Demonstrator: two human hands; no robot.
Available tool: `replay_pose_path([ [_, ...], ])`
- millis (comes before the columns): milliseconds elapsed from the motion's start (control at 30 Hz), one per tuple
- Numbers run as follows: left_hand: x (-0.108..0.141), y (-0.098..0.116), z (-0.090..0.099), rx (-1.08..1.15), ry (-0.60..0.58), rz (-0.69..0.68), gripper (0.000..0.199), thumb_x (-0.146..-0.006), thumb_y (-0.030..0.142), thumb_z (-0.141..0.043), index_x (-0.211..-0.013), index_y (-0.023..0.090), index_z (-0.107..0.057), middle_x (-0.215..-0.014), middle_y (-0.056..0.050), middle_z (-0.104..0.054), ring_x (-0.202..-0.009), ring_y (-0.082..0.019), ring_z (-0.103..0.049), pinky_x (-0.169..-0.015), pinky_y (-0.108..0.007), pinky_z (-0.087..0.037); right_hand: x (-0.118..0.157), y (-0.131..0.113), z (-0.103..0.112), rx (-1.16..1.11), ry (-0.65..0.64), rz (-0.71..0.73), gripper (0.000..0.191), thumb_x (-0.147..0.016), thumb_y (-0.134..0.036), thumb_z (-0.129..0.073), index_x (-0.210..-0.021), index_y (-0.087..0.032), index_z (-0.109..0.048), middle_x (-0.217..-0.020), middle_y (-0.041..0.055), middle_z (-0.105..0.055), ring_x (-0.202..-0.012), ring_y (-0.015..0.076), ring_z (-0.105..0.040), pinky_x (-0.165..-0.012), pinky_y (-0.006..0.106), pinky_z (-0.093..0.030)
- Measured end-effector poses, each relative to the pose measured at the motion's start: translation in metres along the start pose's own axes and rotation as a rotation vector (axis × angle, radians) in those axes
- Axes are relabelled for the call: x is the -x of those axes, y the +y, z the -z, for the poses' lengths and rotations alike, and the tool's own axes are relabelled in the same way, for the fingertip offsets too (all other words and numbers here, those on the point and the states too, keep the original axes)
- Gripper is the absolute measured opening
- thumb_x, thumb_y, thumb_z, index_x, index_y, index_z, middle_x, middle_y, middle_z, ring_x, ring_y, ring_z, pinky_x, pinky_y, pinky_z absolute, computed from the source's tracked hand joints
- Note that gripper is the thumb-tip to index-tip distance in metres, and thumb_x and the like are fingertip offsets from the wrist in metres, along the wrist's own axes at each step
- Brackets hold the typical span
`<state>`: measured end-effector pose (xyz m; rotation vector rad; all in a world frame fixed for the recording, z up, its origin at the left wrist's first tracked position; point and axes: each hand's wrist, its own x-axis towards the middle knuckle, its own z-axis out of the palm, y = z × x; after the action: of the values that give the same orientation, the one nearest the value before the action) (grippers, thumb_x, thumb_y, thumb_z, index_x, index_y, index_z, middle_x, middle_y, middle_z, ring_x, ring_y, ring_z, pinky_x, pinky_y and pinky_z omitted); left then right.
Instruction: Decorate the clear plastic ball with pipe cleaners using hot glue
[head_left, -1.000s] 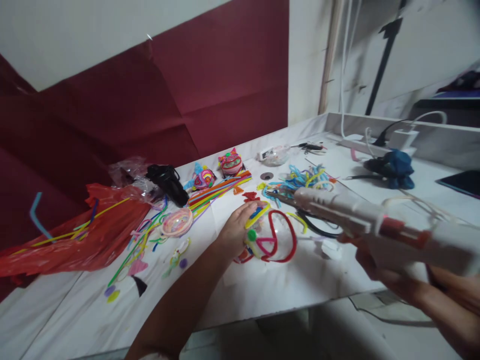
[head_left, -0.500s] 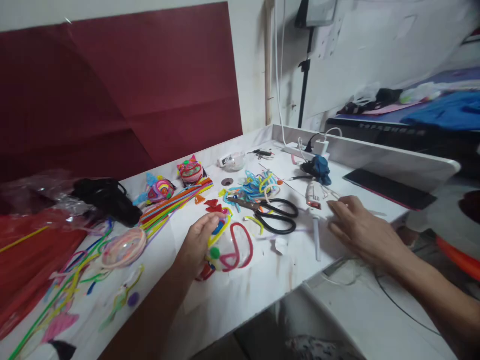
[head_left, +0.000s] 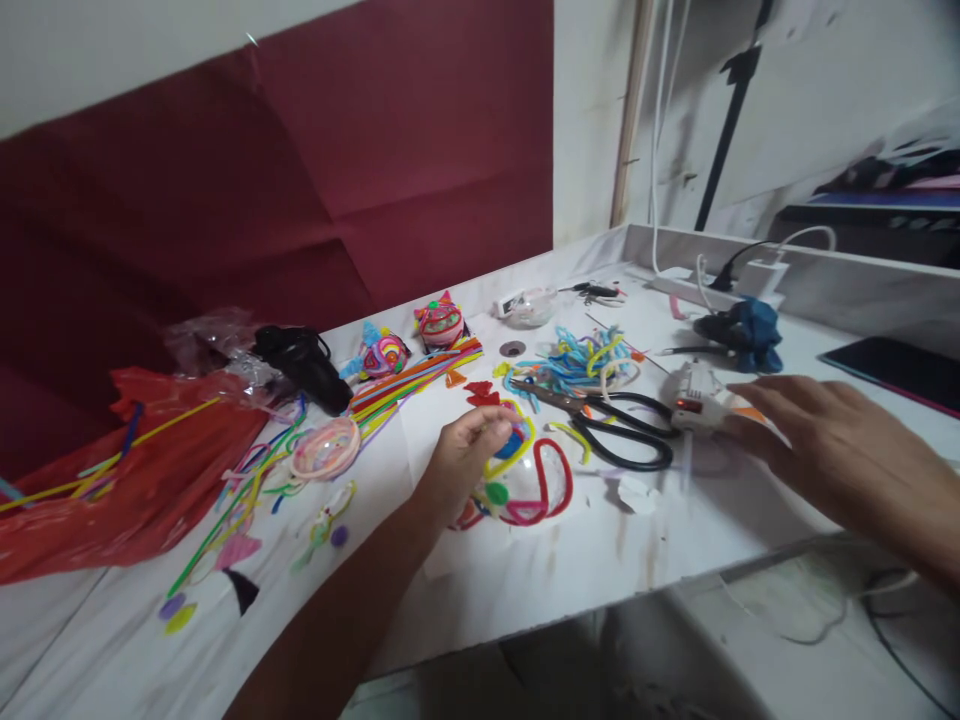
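My left hand [head_left: 472, 450] is closed on the edge of a clear, rounded plastic craft piece [head_left: 529, 480], trimmed with yellow and red pipe cleaners and green and blue dots. On the right, my right hand [head_left: 817, 430] has its fingers around a white hot glue gun [head_left: 696, 398] with an orange part near them; motion blurs its lower end. Black-handled scissors [head_left: 626, 440] lie between the hands, blades pointing left. Red cut pieces [head_left: 482, 393] and a yellow pipe cleaner scrap [head_left: 571, 440] are close to the craft piece.
Behind the scissors sits a pile of pipe cleaner pieces [head_left: 589, 358]. Two decorated craft figures [head_left: 440, 322] stand near the back. Long pipe cleaners [head_left: 420, 380], a black bundle [head_left: 304, 365] and a red plastic bag [head_left: 165, 480] are leftward. A phone [head_left: 896, 370] and power strip [head_left: 690, 283] are rightward.
My right hand has reached the glue gun and closed around it, and the gun has shifted from where it lay. The view has turned left. My left hand still holds the craft piece.
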<state>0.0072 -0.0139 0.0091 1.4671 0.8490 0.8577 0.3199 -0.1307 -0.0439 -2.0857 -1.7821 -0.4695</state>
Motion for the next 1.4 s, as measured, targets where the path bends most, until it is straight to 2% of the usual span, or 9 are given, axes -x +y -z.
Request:
replay_pose_path([
  [67,0.002,0.002,0.000,-0.040,-0.032,-0.011,0.031,-0.075,0.044,-0.069,-0.091,0.017,-0.071,-0.082,-0.002,-0.066,-0.069,-0.012,-0.054,-0.065,-0.022,-0.043,-0.002,-0.038,0.023,-0.378,0.113,-0.051,0.035,-0.093,-0.045,-0.043,-0.103,-0.020,-0.067,-0.108,0.0139,-0.069,-0.093,0.0272,-0.066,-0.080,0.039,-0.054],
  [100,0.003,0.002,0.000,-0.061,-0.046,-0.023,0.032,-0.075,0.045,-0.068,-0.091,0.017,-0.071,-0.083,-0.002,-0.066,-0.069,-0.012,-0.054,-0.066,-0.023,-0.043,-0.003,-0.058,0.033,-0.566,0.079,-0.043,0.030,-0.093,-0.044,-0.049,-0.103,-0.022,-0.067,-0.102,0.0097,-0.071,-0.087,0.0231,-0.067,-0.073,0.034,-0.055],
  [167,0.005,0.003,-0.001,-0.113,-0.065,-0.056,0.032,-0.076,0.045,-0.067,-0.091,0.017,-0.070,-0.086,-0.003,-0.067,-0.073,-0.013,-0.056,-0.068,-0.024,-0.045,-0.009,-0.094,0.046,-0.818,0.040,0.036,0.028,-0.091,-0.042,-0.056,-0.109,-0.025,-0.067,-0.111,0.0070,-0.070,-0.100,0.0217,-0.066,-0.079,0.031,-0.056],
  [200,0.006,0.004,-0.001,-0.139,-0.072,-0.077,0.031,-0.077,0.044,-0.067,-0.091,0.017,-0.071,-0.089,-0.004,-0.067,-0.077,-0.015,-0.058,-0.071,-0.025,-0.045,-0.012,-0.109,0.050,-0.879,0.038,0.078,0.028,-0.091,-0.041,-0.056,-0.111,-0.024,-0.067,-0.116,0.0069,-0.069,-0.105,0.0219,-0.065,-0.086,0.033,-0.054],
  [300,0.008,0.005,-0.001,-0.190,-0.086,-0.133,0.029,-0.077,0.043,-0.066,-0.090,0.017,-0.072,-0.096,-0.006,-0.068,-0.089,-0.019,-0.060,-0.080,-0.028,-0.046,-0.020,-0.135,0.048,-0.962,0.047,0.167,0.027,-0.091,-0.036,-0.057,-0.112,-0.023,-0.068,-0.112,0.0060,-0.071,-0.103,0.0205,-0.066,-0.088,0.033,-0.055],
  [600,0.009,0.009,-0.001,-0.217,-0.085,-0.187,0.027,-0.079,0.041,-0.066,-0.089,0.017,-0.072,-0.097,-0.007,-0.067,-0.093,-0.021,-0.060,-0.085,-0.029,-0.046,-0.023,-0.143,0.037,-0.943,0.019,0.182,0.024,-0.091,-0.033,-0.056,-0.105,-0.022,-0.072,-0.104,0.0060,-0.074,-0.097,0.0203,-0.069,-0.083,0.031,-0.056],
  [867,0.009,0.005,-0.003,-0.288,-0.062,-0.226,0.021,-0.081,0.036,-0.063,-0.090,0.019,-0.072,-0.097,-0.006,-0.068,-0.094,-0.020,-0.060,-0.088,-0.030,-0.045,-0.018,-0.157,0.040,-0.894,-0.013,0.065,0.030,-0.088,-0.044,-0.058,-0.102,-0.020,-0.070,-0.099,0.0075,-0.074,-0.085,0.0227,-0.069,-0.072,0.033,-0.055],
  [1167,0.008,0.003,-0.001,-0.318,-0.048,-0.248,0.019,-0.081,0.032,-0.063,-0.092,0.020,-0.073,-0.100,-0.005,-0.068,-0.096,-0.020,-0.060,-0.089,-0.030,-0.044,-0.016,-0.168,0.034,-0.814,0.063,0.079,0.032,-0.082,-0.036,-0.063,-0.105,-0.013,-0.066,-0.095,0.0100,-0.072,-0.087,0.0266,-0.068,-0.068,0.035,-0.053],
  [1400,0.007,0.003,0.000,-0.265,-0.101,-0.232,0.020,-0.081,0.033,-0.065,-0.093,0.019,-0.072,-0.103,-0.006,-0.069,-0.099,-0.020,-0.060,-0.090,-0.029,-0.043,-0.017,-0.168,0.035,-0.763,0.039,0.073,0.028,-0.081,-0.034,-0.059,-0.101,-0.016,-0.066,-0.093,0.0092,-0.072,-0.082,0.0266,-0.069,-0.069,0.036,-0.053],
])
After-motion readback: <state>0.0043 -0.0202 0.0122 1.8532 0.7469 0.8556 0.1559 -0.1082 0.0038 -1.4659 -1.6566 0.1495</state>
